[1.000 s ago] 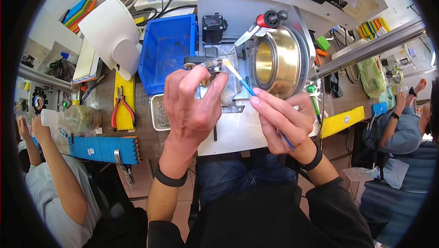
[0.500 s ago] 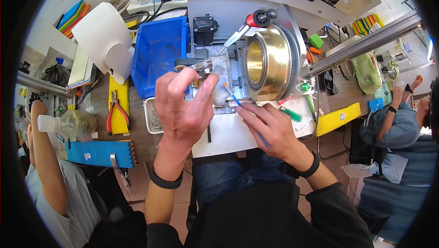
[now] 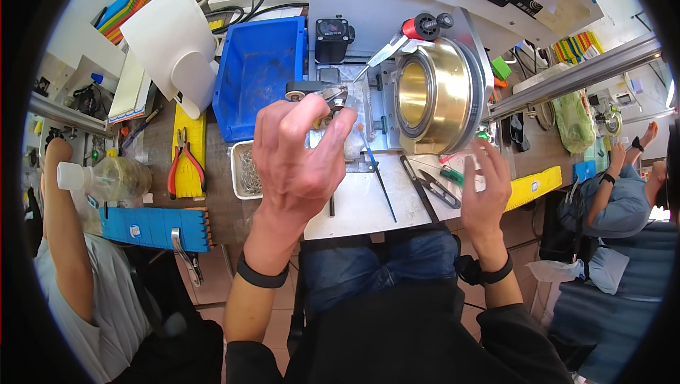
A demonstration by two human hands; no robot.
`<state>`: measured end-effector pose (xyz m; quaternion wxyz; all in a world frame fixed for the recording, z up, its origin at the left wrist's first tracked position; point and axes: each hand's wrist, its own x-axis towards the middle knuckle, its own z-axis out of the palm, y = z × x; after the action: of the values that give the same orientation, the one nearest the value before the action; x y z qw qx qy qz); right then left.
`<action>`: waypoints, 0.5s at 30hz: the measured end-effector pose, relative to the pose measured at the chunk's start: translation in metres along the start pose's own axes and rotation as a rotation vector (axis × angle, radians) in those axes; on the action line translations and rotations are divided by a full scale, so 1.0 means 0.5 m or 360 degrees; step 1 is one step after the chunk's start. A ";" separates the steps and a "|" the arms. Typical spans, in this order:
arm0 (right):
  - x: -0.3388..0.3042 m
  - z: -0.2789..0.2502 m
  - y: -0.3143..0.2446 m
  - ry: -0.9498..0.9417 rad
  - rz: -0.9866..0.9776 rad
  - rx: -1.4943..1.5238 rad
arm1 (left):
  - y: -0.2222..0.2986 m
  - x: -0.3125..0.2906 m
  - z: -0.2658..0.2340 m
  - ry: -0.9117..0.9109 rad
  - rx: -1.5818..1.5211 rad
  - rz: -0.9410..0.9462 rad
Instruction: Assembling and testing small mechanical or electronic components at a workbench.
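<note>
My left hand [image 3: 301,150] is closed, with thumb and forefinger at a small metal clamp-like part [image 3: 334,95] that has a dark lever; the fingers partly hide it. Below it, a slim blue brush [image 3: 381,180] lies on the white board [image 3: 347,207], its orange-brown tip near a small metal block. My right hand [image 3: 487,189] hovers over the board's right edge, slightly blurred, fingers apart and nothing in them. Closest to it are a green-handled tool [image 3: 451,175] and dark tweezers [image 3: 439,189]. A large brass-coloured ring [image 3: 450,97] on the machine stands behind.
Left of my left hand stand a blue bin [image 3: 258,79], a white tray of small metal pieces [image 3: 246,171] and red-handled pliers [image 3: 186,164]. A red-and-black knob [image 3: 423,26] on a metal arm juts over the fixture. People sit at both sides.
My right hand has let go of the blue brush, which now lies on the board, and has moved right with fingers spread. My left hand stays at the metal part. The view has shifted slightly.
</note>
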<state>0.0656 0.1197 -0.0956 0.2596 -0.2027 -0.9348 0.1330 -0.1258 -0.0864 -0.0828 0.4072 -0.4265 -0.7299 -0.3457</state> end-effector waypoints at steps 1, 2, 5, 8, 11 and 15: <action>0.002 -0.003 0.008 0.0085 0.0118 -0.0137 | -0.001 -0.001 0.001 -0.0002 -0.0009 -0.0004; 0.000 -0.006 0.018 0.0078 0.0117 -0.0141 | -0.001 -0.003 0.001 -0.0006 -0.0018 -0.0009; -0.011 -0.008 0.043 0.0010 0.0117 -0.0342 | -0.001 0.000 -0.001 0.0020 -0.0023 0.0005; -0.020 0.000 0.051 -0.0030 0.0189 -0.0280 | -0.003 -0.001 0.002 0.0032 -0.0015 0.0012; -0.025 0.012 0.053 -0.0029 0.0160 -0.0353 | -0.004 -0.003 0.006 0.0051 -0.0014 0.0019; -0.031 0.026 0.059 0.0034 0.0120 -0.0362 | -0.006 -0.004 0.008 0.0070 0.0001 0.0054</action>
<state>0.0800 0.1371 -0.1234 0.2398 -0.2671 -0.9327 0.0336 -0.1292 -0.0847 -0.0868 0.4291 -0.4310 -0.7135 -0.3480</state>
